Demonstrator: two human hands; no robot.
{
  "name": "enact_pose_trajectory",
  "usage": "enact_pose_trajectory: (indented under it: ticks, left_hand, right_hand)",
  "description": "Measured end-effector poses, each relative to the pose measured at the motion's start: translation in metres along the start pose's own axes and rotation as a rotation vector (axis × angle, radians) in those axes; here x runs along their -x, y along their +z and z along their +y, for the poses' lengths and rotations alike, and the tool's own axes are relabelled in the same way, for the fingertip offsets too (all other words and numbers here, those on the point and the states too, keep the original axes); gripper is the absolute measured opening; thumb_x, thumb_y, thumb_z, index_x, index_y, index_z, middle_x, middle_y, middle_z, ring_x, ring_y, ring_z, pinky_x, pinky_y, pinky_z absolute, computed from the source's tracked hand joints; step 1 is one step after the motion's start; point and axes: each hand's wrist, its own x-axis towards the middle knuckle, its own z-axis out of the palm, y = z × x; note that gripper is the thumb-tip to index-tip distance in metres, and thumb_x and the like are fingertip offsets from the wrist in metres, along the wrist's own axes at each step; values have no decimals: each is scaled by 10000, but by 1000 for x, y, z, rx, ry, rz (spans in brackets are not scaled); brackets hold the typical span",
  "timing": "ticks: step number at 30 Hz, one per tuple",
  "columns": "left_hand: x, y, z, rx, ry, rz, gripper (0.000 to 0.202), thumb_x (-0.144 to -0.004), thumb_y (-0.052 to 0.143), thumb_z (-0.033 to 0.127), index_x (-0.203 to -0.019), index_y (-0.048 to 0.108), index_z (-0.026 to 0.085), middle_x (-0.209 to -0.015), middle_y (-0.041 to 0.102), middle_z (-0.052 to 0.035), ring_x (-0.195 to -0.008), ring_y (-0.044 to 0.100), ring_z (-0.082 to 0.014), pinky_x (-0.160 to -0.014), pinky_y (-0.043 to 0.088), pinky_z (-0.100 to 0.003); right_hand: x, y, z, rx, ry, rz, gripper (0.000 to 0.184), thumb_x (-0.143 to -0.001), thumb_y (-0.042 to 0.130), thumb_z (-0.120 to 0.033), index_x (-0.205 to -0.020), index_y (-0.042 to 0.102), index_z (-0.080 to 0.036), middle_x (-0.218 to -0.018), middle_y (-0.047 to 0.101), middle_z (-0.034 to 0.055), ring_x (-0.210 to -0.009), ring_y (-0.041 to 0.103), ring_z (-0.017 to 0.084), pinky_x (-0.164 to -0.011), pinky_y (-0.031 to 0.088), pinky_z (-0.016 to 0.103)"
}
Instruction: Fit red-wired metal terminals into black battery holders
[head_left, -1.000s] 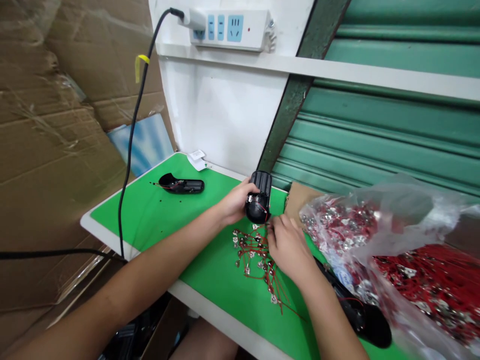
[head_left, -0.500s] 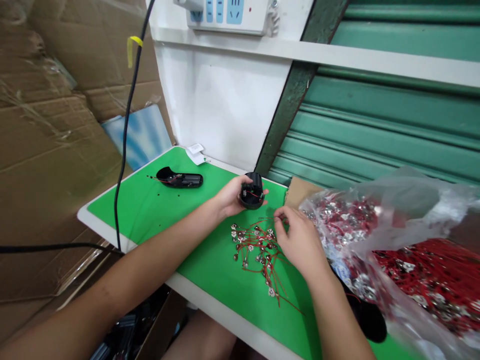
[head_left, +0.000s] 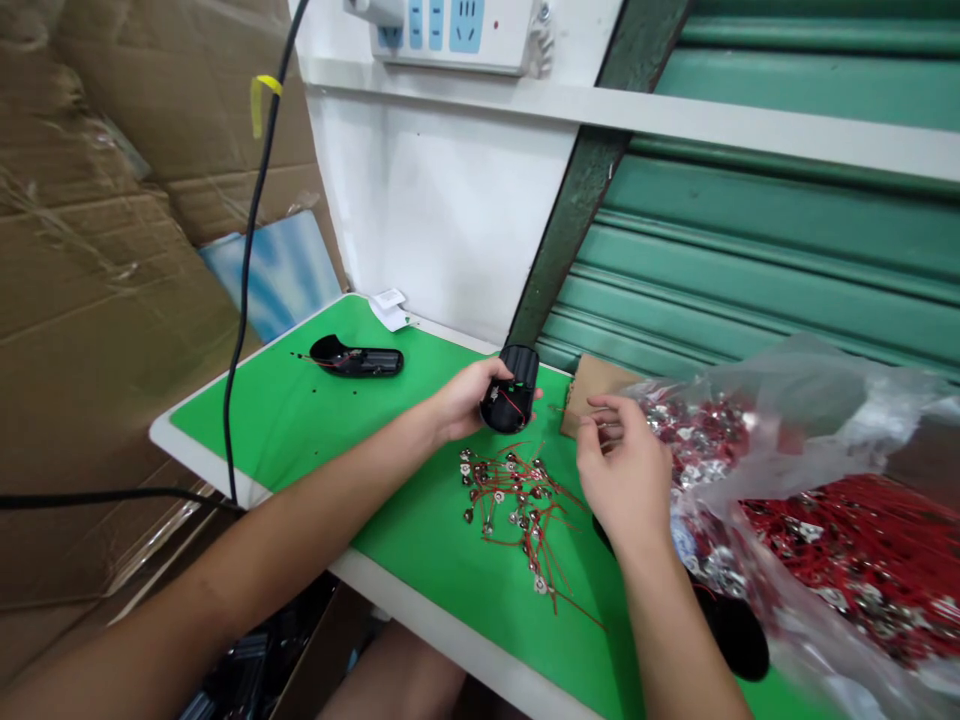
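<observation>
My left hand point(head_left: 466, 402) is closed around a black plastic housing point(head_left: 519, 368), its hollow side facing up, with a thin red wire inside the rounded end. To the right of it, my right hand point(head_left: 626, 465) pinches a thin reddish wire point(head_left: 562, 409) whose tip points toward the housing. Below both hands lies a loose pile of red wires with small round metal contacts point(head_left: 525, 500). A second black housing point(head_left: 367, 361) with a red wire rests at the far left of the green tabletop point(head_left: 420, 470).
A clear plastic bag point(head_left: 817, 450) full of wired contacts lies at the right. Another black part point(head_left: 739, 635) sits beside my right forearm. Cardboard point(head_left: 592, 385) stands behind my right hand. A black cable point(head_left: 244, 300) hangs at the left, and a power strip point(head_left: 450, 35) is above.
My right hand has moved right and up, away from the pile, with the wire in its fingers. My left hand has tilted the housing so more of its inside shows.
</observation>
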Motion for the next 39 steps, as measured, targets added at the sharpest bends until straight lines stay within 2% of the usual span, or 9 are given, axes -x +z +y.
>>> enact_pose_trajectory:
  ticks: [5,12,16,20,22,25,28,36,39]
  left_hand:
    - [0,-1,-3,-70,62,-41,323,-797,433,134,-1112,493,172,-879,726,-99,-614,660,-179,-674,544,-304]
    - [0,-2,-9,-179,111,-107,260,-818,499,48,-1029,440,188,-888,668,-52,-751,670,-138,-781,569,-305]
    - [0,-2,-10,-176,113,-133,290,-790,501,43,-1037,472,190,-886,683,-51,-753,683,-151,-747,581,-300]
    - [-3,-3,-9,-159,-33,-145,215,-901,440,195,-1070,566,152,-847,715,-77,-647,666,-163,-649,565,-298]
    - [-6,-4,-11,-160,-62,-167,217,-933,507,278,-1029,616,117,-844,729,-96,-626,654,-145,-629,545,-276]
    - [-8,-5,-16,-167,17,-177,192,-857,703,249,-987,646,119,-878,750,-99,-656,673,-137,-647,543,-278]
    - [-7,-4,-17,-191,42,-151,198,-820,766,226,-942,650,122,-858,753,-89,-609,670,-133,-606,514,-273]
    - [1,4,-16,-147,132,-220,239,-777,809,231,-913,650,115,-793,732,-43,-602,651,-93,-582,464,-221]
    - [1,5,-19,-174,178,-209,296,-757,840,278,-906,635,126,-717,686,-8,-554,589,-71,-559,421,-218]
  right_hand:
    - [-1,0,-4,-110,66,31,341,-837,566,-398,-1058,677,-165,-826,693,80,-627,631,188,-532,473,291]
    - [-2,1,2,-218,112,50,338,-813,599,-381,-1076,651,-175,-849,689,63,-665,656,193,-571,491,308]
    - [-4,-1,5,-300,102,33,366,-821,626,-384,-1127,624,-184,-872,682,53,-729,679,200,-648,522,342]
    - [-5,-2,2,-384,67,-18,366,-845,649,-389,-1152,595,-198,-867,675,41,-753,678,197,-683,533,355]
    - [-4,-1,-1,-414,53,-51,358,-858,654,-389,-1156,587,-202,-858,671,34,-759,679,194,-705,544,361]
    - [-3,-1,-4,-448,57,-88,361,-865,661,-392,-1161,582,-202,-853,667,27,-735,674,188,-707,554,367]
    - [-3,-2,-6,-469,77,-87,359,-852,680,-391,-1143,595,-199,-851,668,25,-708,664,180,-687,548,360]
    - [-2,1,-22,-900,344,-133,505,-684,863,-411,-1063,603,-203,-773,686,-7,-625,628,144,-537,490,264]
    - [1,6,-28,-929,439,-141,484,-659,871,-437,-1000,635,-186,-756,700,16,-588,587,130,-496,449,242]
